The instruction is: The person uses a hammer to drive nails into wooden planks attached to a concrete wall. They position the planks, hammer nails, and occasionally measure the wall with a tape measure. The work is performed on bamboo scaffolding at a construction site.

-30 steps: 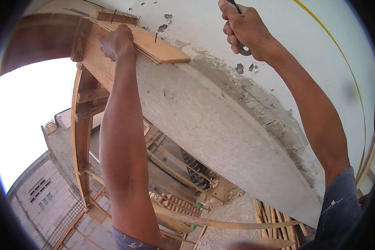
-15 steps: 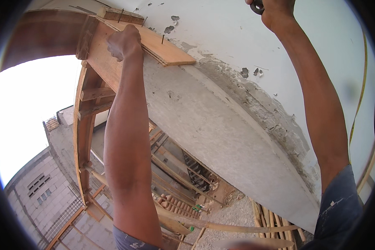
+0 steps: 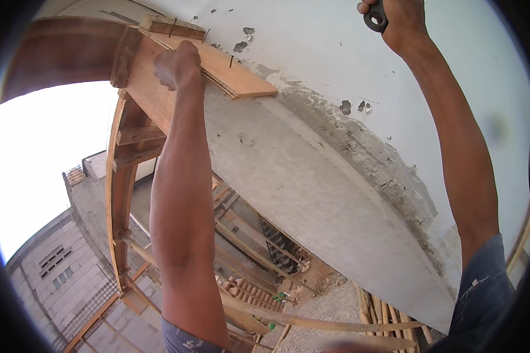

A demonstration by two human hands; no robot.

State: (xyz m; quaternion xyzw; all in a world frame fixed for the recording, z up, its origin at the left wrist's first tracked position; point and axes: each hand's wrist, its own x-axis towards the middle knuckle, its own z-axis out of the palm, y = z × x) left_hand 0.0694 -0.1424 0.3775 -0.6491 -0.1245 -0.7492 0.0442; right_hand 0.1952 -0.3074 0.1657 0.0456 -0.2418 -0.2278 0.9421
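My left hand (image 3: 178, 65) is closed in a fist against the lower edge of a plywood board (image 3: 248, 82). What its fingers hold, if anything, is hidden behind the hand. Several nails stick up from the board, one nail (image 3: 231, 61) near its right end. A short wood block (image 3: 172, 26) lies along the board's upper end. High at the upper right, my right hand (image 3: 405, 23) grips a dark tool with a ring-shaped end (image 3: 376, 17); the rest of that tool is out of sight.
Below the board runs a smooth grey concrete surface (image 3: 312, 188), beside a chipped white wall (image 3: 453, 65). A curved wooden frame (image 3: 116, 194) stands at the left. Far below lie poles (image 3: 383, 312), gravel and stacked sacks (image 3: 250, 294).
My right hand has moved slightly right and down in view, so more of the tool's ring shows. The left hand keeps its place at the board.
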